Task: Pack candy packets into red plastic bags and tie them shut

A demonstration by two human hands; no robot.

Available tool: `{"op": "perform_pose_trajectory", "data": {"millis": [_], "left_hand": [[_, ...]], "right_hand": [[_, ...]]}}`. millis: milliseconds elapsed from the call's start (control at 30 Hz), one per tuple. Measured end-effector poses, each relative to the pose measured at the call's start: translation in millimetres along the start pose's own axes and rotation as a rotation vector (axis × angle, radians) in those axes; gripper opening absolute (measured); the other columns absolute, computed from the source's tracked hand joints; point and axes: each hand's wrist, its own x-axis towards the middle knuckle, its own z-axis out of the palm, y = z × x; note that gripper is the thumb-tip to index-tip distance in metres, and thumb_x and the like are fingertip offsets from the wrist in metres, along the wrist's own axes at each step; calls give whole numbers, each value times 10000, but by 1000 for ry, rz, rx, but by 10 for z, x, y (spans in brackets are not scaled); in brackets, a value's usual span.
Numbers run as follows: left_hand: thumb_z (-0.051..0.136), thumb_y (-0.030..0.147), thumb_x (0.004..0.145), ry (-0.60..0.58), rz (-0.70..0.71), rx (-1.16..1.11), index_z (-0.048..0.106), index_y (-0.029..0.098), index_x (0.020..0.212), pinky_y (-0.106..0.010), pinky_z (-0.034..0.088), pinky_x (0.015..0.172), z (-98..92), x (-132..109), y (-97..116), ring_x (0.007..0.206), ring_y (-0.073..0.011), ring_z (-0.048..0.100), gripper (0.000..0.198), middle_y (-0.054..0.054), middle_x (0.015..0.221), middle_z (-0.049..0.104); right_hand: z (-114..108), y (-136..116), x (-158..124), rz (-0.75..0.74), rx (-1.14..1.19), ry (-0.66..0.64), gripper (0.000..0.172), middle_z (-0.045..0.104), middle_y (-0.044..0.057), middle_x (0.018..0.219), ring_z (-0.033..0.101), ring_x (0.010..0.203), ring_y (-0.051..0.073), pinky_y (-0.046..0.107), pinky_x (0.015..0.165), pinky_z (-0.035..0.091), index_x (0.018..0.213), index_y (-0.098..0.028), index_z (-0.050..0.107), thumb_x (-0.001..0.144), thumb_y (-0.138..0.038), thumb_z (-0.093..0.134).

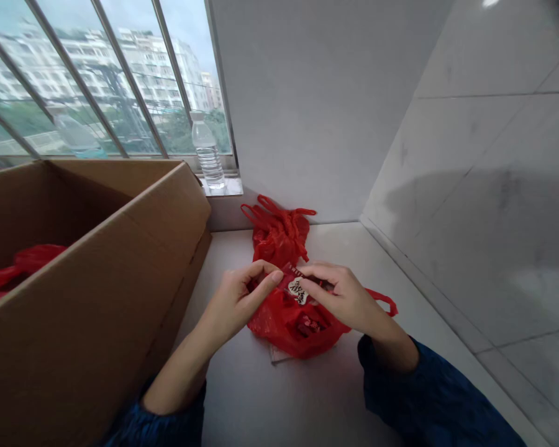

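Note:
Between my hands is a small dark red packet (298, 289) with a pale round label and dark lettering. My left hand (245, 295) pinches its left edge between thumb and fingers. On the other side, my right hand (340, 293) is closed on the packet's right edge, its thumb beside the label. Directly beneath lies an opened red plastic bag (279, 323), where more red wrapped packets (310, 324) show. One loop handle of this bag sticks out to the right, past my right wrist.
A gathered red plastic bag (282, 233) sits behind, against the wall. On the left stands a large open cardboard box (168, 230) with red plastic (28, 261) inside. Clear bottles (208, 155) stand near the barred window. A tiled wall (484, 186) bounds the white surface (246, 397) at right.

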Motion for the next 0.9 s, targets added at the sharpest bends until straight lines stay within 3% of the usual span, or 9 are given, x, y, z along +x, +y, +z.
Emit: {"op": "perform_pose_trajectory", "data": {"millis": [133,333,467,633,900], "left_hand": [[534,406,966,-6,-8,-23,558,153,708,-210,328,560,37,-9,5,604,-93,420,362,33,640,513],[505,383,983,105,13,-30,547,153,695,-208,310,536,63,-30,3,582,-83,393,371,39,621,480],[504,362,986,120,35,-20,555,154,696,-205,309,531,53,-29,20,569,-78,389,361,42,610,481],[515,340,984,114,54,-14,535,155,674,-200,308,526,57,-32,35,556,-70,371,361,49,599,469],[515,348,983,96,54,4,522,156,673,-199,309,519,65,-37,3,562,-71,388,365,45,606,476]], "right_hand": [[-32,-34,-7,-93,-60,-19,256,695,38,978,656,910,180,334,872,507,1136,-233,718,992,-315,524],[-46,-76,-23,96,250,-45,389,689,25,894,664,689,133,285,694,559,1169,-203,683,1037,-437,402],[-40,-77,-32,114,290,-63,321,675,4,817,679,690,130,265,688,565,1096,-199,672,1013,-436,472],[-21,-82,-26,112,273,-49,235,688,-4,871,680,697,110,234,686,576,1069,-218,670,976,-400,552],[-1,-94,-5,113,243,-56,233,702,0,899,686,708,124,252,698,578,1049,-221,676,968,-402,553]]}}
